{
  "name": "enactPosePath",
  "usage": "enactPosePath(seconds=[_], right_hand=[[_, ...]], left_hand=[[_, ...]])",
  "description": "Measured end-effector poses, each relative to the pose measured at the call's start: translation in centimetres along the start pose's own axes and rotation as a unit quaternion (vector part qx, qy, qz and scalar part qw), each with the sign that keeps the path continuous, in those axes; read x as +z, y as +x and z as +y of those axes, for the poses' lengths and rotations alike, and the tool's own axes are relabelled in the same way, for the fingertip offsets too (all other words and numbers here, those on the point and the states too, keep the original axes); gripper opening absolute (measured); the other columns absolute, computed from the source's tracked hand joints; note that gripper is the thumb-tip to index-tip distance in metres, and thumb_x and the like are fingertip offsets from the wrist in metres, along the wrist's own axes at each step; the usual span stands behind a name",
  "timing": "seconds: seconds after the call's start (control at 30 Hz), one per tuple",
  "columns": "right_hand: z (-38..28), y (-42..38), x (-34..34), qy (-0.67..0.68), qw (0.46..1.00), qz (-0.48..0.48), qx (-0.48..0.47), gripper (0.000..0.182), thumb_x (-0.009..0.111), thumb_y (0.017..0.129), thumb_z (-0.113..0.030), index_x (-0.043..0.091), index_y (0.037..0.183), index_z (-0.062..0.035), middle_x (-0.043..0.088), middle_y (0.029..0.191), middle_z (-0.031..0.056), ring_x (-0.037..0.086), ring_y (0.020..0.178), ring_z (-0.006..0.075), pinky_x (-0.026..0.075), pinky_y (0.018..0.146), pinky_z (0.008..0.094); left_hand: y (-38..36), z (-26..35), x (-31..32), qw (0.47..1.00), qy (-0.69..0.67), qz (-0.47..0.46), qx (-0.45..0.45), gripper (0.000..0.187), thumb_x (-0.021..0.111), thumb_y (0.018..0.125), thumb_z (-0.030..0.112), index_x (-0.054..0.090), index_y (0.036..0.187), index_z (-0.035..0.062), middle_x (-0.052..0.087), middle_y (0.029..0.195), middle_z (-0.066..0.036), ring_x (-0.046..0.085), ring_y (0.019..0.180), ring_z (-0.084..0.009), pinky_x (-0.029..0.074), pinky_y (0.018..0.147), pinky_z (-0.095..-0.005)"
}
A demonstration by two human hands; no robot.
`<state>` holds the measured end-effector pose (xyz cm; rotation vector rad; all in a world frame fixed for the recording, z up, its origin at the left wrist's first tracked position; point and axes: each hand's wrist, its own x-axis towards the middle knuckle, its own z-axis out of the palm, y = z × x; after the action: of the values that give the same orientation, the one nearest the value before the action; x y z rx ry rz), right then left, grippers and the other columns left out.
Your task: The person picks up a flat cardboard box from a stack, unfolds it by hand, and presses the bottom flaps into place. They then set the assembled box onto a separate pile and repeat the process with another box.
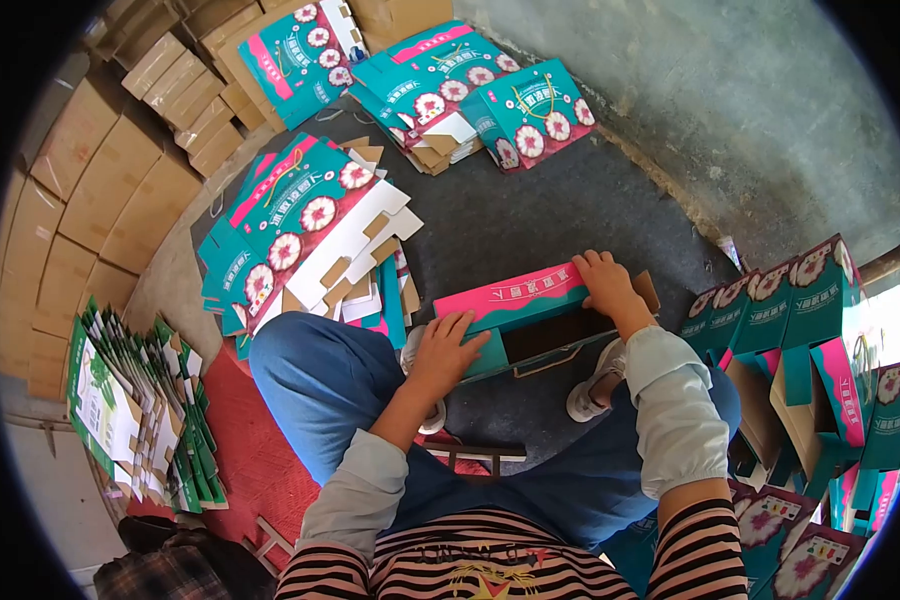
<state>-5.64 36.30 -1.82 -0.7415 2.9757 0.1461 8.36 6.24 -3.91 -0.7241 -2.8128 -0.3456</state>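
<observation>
A teal and pink printed carton [515,305] stands between my feet, with its long side opening facing me and its dark inside showing. My left hand [442,352] holds the carton's left end, fingers stretched over the teal end panel. At the opposite end my right hand [607,285] grips the pink edge, with fingers bent over it. A brown cardboard flap [646,292] sticks out beyond my right hand. A thin cord handle [548,362] hangs along the carton's near side. The undersides of both hands are hidden.
Flat teal cartons lie in a pile [305,225] at left, with more stacks [435,85] behind. Folded-up cartons [800,310] stand at right. Green cartons [140,410] lean at far left. Brown boxes [100,190] line the wall. A concrete wall [730,110] rises behind.
</observation>
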Motion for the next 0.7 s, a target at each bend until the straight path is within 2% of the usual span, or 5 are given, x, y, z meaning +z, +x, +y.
enactPosePath(seconds=[0.17, 0.27, 0.47, 0.6, 0.7], right_hand=[[0.5, -0.1, 0.7, 0.002, 0.999, 0.036, -0.026, 0.084, 0.086, 0.055, -0.02, 0.047, 0.129, -0.0088, 0.052, 0.118, 0.0085, 0.052, 0.111, 0.0292, 0.052, 0.083, 0.0374], [0.7, -0.9, -2.3, -0.037, 0.999, 0.002, -0.034, 0.064, 0.081, 0.065, -0.023, 0.052, 0.121, -0.0068, 0.054, 0.116, 0.0102, 0.053, 0.111, 0.0308, 0.052, 0.081, 0.0381], [4.4, -2.2, -5.3, 0.077, 0.962, 0.05, 0.256, 0.032, 0.064, 0.084, -0.03, 0.057, 0.097, -0.0028, 0.064, 0.095, 0.0161, 0.064, 0.093, 0.0307, 0.052, 0.076, 0.0413], [5.4, -2.2, -3.7, 0.431, 0.85, -0.191, 0.236, 0.035, 0.063, 0.082, -0.034, 0.065, 0.085, 0.0006, 0.067, 0.087, 0.0204, 0.067, 0.082, 0.0323, 0.051, 0.073, 0.0429], [4.1, -2.3, -2.9, 0.255, 0.924, -0.252, 0.134, 0.038, 0.066, 0.079, -0.037, 0.068, 0.085, 0.0004, 0.068, 0.084, 0.0168, 0.067, 0.074, 0.0295, 0.052, 0.07, 0.0405]], left_hand=[[0.0, 0.0, -0.2, 1.0, 0.003, -0.003, -0.001, 0.04, 0.069, 0.078, 0.026, 0.063, 0.117, 0.0236, 0.049, 0.133, -0.009, 0.045, 0.123, -0.0274, 0.038, 0.098, -0.0446], [0.0, 0.0, -0.3, 1.0, -0.001, -0.003, 0.001, 0.039, 0.068, 0.078, 0.025, 0.063, 0.117, 0.0231, 0.049, 0.133, -0.009, 0.045, 0.123, -0.0277, 0.037, 0.099, -0.0445], [0.0, -0.1, -0.4, 1.0, -0.013, -0.007, 0.016, 0.038, 0.067, 0.08, 0.024, 0.062, 0.118, 0.0192, 0.049, 0.132, -0.013, 0.043, 0.123, -0.0296, 0.034, 0.1, -0.0454], [0.1, -0.2, -0.1, 1.0, -0.006, -0.009, 0.027, 0.037, 0.067, 0.08, 0.023, 0.063, 0.117, 0.0193, 0.049, 0.132, -0.013, 0.043, 0.122, -0.03, 0.035, 0.098, -0.045], [0.0, -0.4, -0.1, 0.999, 0.001, -0.016, 0.029, 0.037, 0.067, 0.079, 0.023, 0.063, 0.116, 0.0195, 0.048, 0.132, -0.014, 0.042, 0.122, -0.0302, 0.034, 0.098, -0.0454]])
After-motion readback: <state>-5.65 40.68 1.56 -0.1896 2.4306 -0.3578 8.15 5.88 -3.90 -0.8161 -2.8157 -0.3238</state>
